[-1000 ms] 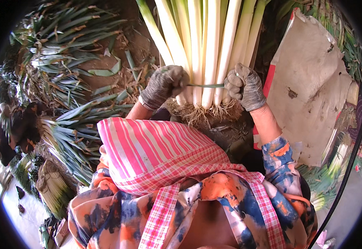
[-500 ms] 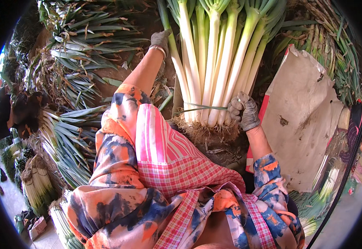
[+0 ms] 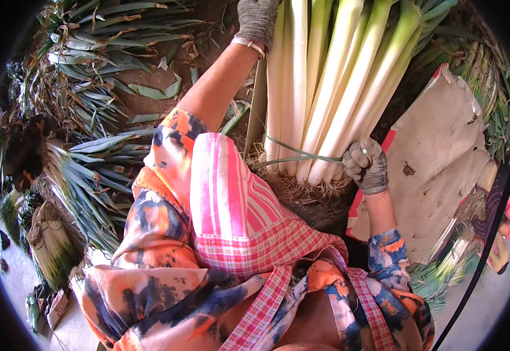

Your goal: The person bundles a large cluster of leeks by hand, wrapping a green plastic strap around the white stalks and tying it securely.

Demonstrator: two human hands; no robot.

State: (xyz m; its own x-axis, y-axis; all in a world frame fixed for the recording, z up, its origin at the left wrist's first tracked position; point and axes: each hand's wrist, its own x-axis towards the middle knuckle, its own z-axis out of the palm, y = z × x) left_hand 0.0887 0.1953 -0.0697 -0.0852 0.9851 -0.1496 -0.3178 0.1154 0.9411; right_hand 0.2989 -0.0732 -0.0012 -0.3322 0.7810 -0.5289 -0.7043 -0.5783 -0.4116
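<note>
Leek bundle (image 3: 332, 76): one, lying ahead of the person at the far middle; long white stems side by side, greening toward the far end. Long axis runs near to far, the far end leaning right; pale roots (image 3: 319, 190) at the near end.

Green tie (image 3: 313, 157): one, thin, laid crosswise over the stems just beyond the roots; two strands spread apart at left, meet around the middle and run on to the right.

Right hand (image 3: 366, 165): grey glove; fingers curled together, clamped, it appears, on the tie's right end. Bundle lies directly left of these fingers; of the two hands, this one is nearer the tie and roots. Forearm reaches up from the near right, elbow bent.

Left hand (image 3: 258, 23): grey glove, pale bracelet (image 3: 249, 45) at the wrist; arm stretched toward the far side, along the bundle's left edge, stems to its right. Fingers pass out of view; cannot tell whether apart or closed.

Surroundings: striped pink apron (image 3: 220, 187), near; leafy pile (image 3: 91, 175), left; pale sheet (image 3: 436, 158) with red edge, right
</note>
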